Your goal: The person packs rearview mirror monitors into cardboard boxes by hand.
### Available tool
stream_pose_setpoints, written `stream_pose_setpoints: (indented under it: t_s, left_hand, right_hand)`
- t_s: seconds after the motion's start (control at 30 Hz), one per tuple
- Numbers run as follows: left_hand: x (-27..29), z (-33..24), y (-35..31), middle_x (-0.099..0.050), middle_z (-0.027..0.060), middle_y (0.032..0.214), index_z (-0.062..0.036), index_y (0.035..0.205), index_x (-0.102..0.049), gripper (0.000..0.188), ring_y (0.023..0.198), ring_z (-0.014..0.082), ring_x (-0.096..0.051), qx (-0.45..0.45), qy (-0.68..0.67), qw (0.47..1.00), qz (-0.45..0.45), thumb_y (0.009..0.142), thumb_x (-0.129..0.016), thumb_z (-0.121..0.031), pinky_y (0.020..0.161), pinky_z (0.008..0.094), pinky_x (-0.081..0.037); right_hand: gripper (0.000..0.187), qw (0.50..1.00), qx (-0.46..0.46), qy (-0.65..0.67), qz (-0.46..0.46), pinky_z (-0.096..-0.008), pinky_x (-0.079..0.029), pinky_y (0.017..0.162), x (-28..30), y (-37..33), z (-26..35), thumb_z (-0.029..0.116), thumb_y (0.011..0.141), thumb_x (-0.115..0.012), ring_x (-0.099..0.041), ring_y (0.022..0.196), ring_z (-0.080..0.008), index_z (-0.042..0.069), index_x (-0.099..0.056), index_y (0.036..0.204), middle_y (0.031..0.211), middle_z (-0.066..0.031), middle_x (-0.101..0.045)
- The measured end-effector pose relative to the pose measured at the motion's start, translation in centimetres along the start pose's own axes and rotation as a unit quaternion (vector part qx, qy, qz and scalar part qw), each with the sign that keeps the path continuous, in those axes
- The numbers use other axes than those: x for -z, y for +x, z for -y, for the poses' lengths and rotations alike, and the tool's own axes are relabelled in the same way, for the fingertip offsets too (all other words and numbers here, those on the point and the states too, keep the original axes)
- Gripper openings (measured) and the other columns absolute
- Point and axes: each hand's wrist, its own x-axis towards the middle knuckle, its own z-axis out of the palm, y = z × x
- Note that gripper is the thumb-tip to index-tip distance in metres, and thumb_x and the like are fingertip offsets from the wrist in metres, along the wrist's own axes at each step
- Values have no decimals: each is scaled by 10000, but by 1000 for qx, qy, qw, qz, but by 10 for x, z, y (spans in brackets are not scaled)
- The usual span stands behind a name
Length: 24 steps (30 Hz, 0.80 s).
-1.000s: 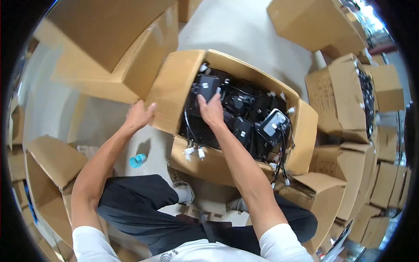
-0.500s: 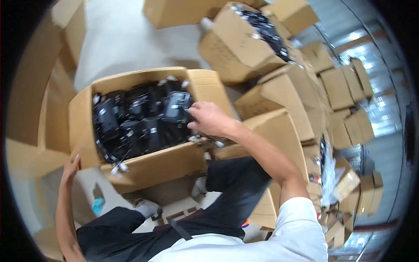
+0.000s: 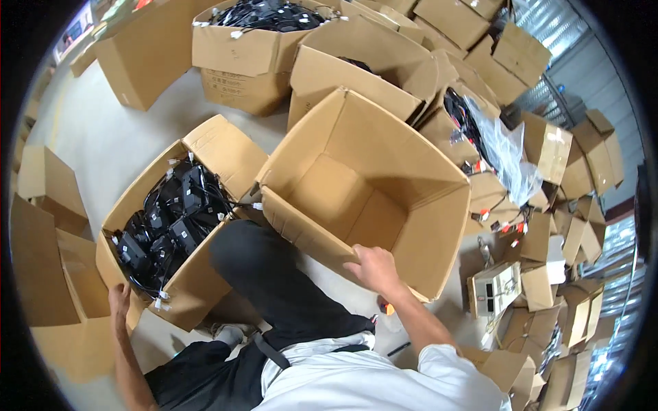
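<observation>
My right hand [image 3: 375, 268] grips the near rim of a tall open cardboard box [image 3: 432, 157], whose bare inner walls and bottom flaps show. This box stands tilted at my right. At the left is a second cardboard box [image 3: 205, 277], full of black plastic units with cables and white connectors [image 3: 185, 236]. My left hand [image 3: 119, 300] is closed on this box's near left edge; some of its fingers are hidden. My knee is between the two boxes, against the filled one. A cable with a white connector hangs over the filled box's right side.
Beyond stand more cartons, one heaped with black cables [image 3: 267, 15]. At the right, clear plastic film [image 3: 504, 151] hangs over a box of cables, near a whitish device [image 3: 495, 289] and stacked cartons [image 3: 541, 140]. Another open carton [image 3: 41, 260] stands at the far left.
My right hand has left the black units and now holds the rim of the other box. The view has swung to the right. My left hand stays at the filled box.
</observation>
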Motion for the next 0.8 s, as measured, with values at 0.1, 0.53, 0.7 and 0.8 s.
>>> stream_pose_setpoints:
  t_s: [0.1, 0.53, 0.7, 0.8]
  left_hand:
    - [2, -107, 6, -716, 203, 895, 85, 1051, -677, 360, 864, 250, -685, -60, -174, 982, -39, 964, -613, -258, 819, 372, -517]
    - [27, -350, -64, -705, 68, 1027, 43, 1187, -658, 260, 922, 117, -629, -289, -327, 898, 50, 1001, -607, -132, 837, 256, -495]
    - [8, -359, -39, -697, 32, 982, 40, 1117, -692, 284, 912, 98, -611, -251, -363, 892, 102, 1018, -604, -210, 828, 234, -483]
    - [16, -383, -57, -670, 0, 929, 39, 1082, -699, 290, 862, 78, -588, -296, -330, 891, 100, 1009, -614, -229, 782, 229, -473]
  right_hand:
    - [284, 1000, 25, 20, 0, -541, -519, 749, -5, -2, -13, 317, 841, -711, -669, 813, -419, 51, -641, 914, 802, -207, -684]
    - [305, 993, -2, 76, -88, -524, -522, 700, 43, -101, -25, 322, 874, -689, -671, 779, -412, 21, -641, 890, 778, -206, -680]
    - [344, 980, 0, 145, -133, -459, -549, 691, 109, -153, -24, 312, 860, -738, -690, 771, -377, 7, -690, 1013, 806, -212, -690]
    - [352, 955, -29, 262, -133, -351, -574, 724, 143, -173, -20, 212, 855, -782, -724, 787, -195, 5, -700, 1127, 893, -165, -743]
